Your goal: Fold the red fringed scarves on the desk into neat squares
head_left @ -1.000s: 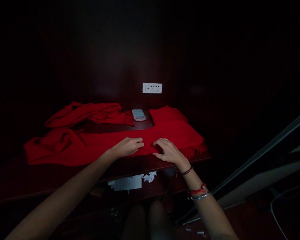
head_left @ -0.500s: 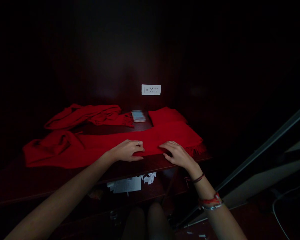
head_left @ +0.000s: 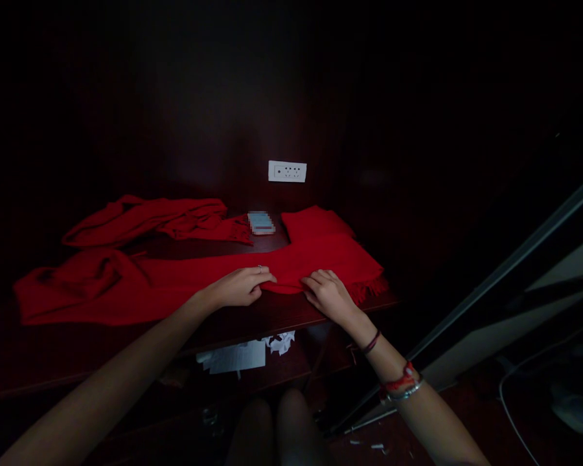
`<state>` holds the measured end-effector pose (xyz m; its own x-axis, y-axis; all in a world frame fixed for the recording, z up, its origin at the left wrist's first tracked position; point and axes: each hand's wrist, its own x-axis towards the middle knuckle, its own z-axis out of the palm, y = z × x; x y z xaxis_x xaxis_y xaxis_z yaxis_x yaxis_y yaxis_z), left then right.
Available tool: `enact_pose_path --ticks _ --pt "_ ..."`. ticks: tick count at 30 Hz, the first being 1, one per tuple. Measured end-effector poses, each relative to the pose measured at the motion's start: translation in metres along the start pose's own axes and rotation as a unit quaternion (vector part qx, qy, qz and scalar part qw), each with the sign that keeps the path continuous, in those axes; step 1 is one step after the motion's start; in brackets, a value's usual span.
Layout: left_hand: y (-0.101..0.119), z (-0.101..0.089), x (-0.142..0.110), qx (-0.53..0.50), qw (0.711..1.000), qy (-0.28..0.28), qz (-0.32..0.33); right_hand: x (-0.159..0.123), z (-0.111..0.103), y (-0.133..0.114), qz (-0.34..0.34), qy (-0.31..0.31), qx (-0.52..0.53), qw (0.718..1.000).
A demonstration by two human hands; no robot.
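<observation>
A long red scarf [head_left: 175, 273] lies stretched across the dark wooden desk [head_left: 282, 317], bunched at its left end and fringed at its right. My left hand [head_left: 240, 287], with a ring on one finger, is closed on the scarf's near edge, around the middle. A short way to the right, my right hand [head_left: 328, 296] has its fingers bent down and pinching the same edge. Between them the edge is slightly puckered. Behind the scarf on the right sits a folded red cloth [head_left: 315, 221]. Another red scarf [head_left: 146, 220] lies loosely crumpled at the back left.
A blurred phone-like object [head_left: 261, 223] rests between the rear red cloths. A white socket panel [head_left: 287, 171] is on the back wall. Papers [head_left: 238, 358] and crumpled white paper [head_left: 280, 342] lie on a shelf below the desktop. A white cable [head_left: 508, 404] runs along the floor at right.
My right hand moved slightly right off the scarf, then came back left, and its fingers closed on the near edge. My left fingers loosened, then closed again. The view shifted a little.
</observation>
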<state>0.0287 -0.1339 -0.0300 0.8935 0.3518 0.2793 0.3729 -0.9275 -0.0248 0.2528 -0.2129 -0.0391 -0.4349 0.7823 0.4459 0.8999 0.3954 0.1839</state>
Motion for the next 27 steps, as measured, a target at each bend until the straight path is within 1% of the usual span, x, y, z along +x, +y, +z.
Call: enact_pose_path --ticks 4,7,9,11,14,16,18,22,27 --pt "0.001 -0.003 -0.001 0.013 1.000 -0.004 0.001 0.002 0.004 -0.004 0.048 0.030 -0.048 0.997" --pt "0.005 -0.004 -0.001 0.041 0.999 -0.011 0.007 0.002 0.005 -0.005 0.051 0.044 -0.071 0.995" --pt "0.012 -0.004 0.001 0.068 0.998 -0.003 0.008 0.002 0.005 -0.005 0.049 0.055 -0.069 0.995" --pt "0.022 -0.001 0.009 0.100 0.995 0.016 0.002 0.002 0.006 -0.005 0.058 0.068 -0.059 0.994" --pt "0.041 0.008 0.027 0.146 0.988 0.045 -0.023 0.003 0.009 -0.004 0.074 0.080 -0.029 0.994" --pt "0.050 0.015 0.041 0.162 0.985 0.054 -0.036 0.003 0.011 -0.003 0.088 0.091 -0.001 0.992" --pt "0.055 0.021 0.051 0.168 0.983 0.057 -0.040 0.003 0.011 -0.001 0.103 0.104 0.029 0.989" --pt "0.051 0.026 0.055 0.153 0.986 0.052 -0.040 -0.006 0.008 0.010 0.100 0.109 0.055 0.987" --pt "0.044 0.025 0.051 0.126 0.990 0.045 -0.042 -0.026 0.002 0.033 0.102 0.103 0.008 0.989"
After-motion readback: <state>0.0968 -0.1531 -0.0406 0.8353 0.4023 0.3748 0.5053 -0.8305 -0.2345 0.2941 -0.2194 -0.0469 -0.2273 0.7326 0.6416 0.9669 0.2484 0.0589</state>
